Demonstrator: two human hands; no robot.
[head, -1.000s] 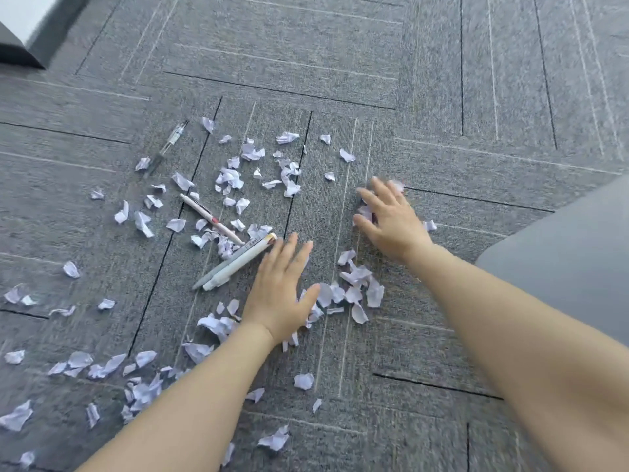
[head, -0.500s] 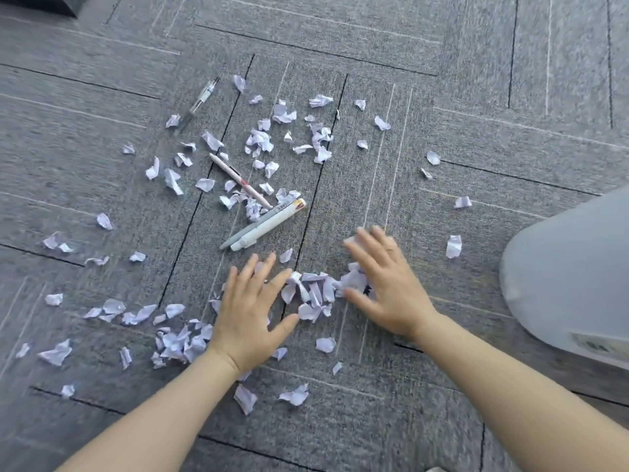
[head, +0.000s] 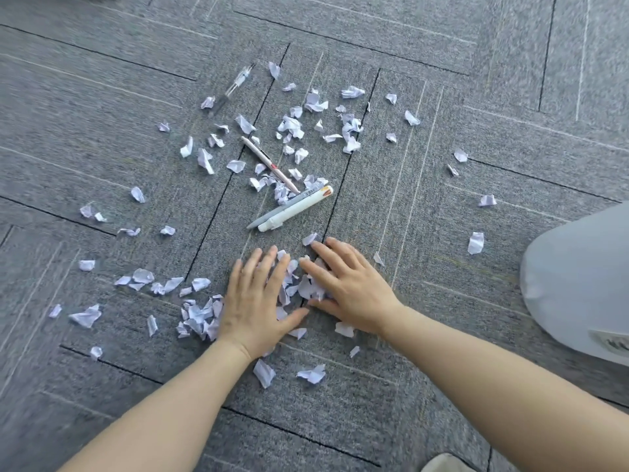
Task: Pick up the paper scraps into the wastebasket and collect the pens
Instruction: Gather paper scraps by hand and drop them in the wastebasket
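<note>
Several white paper scraps point(head: 289, 126) lie scattered over the grey carpet. My left hand point(head: 257, 301) and my right hand point(head: 350, 287) lie flat, fingers spread, side by side with a small heap of scraps point(head: 299, 284) pressed between and under them. Just beyond my fingers lie a white pen point(head: 296, 209) and a grey pen point(head: 282, 209) side by side. A slim pink pen point(head: 269, 165) lies further off, and a clear pen point(head: 235, 86) lies farthest. The grey wastebasket point(head: 578, 287) lies at the right edge.
The floor is grey carpet tile point(head: 442, 80) with dark seams. More scraps point(head: 143, 277) trail off to the left of my left hand. A pale object point(head: 442, 463) shows at the bottom edge.
Both hands have swept toward each other and toward me, bunching scraps into a heap between them. The right hand came in from further out on the right.
</note>
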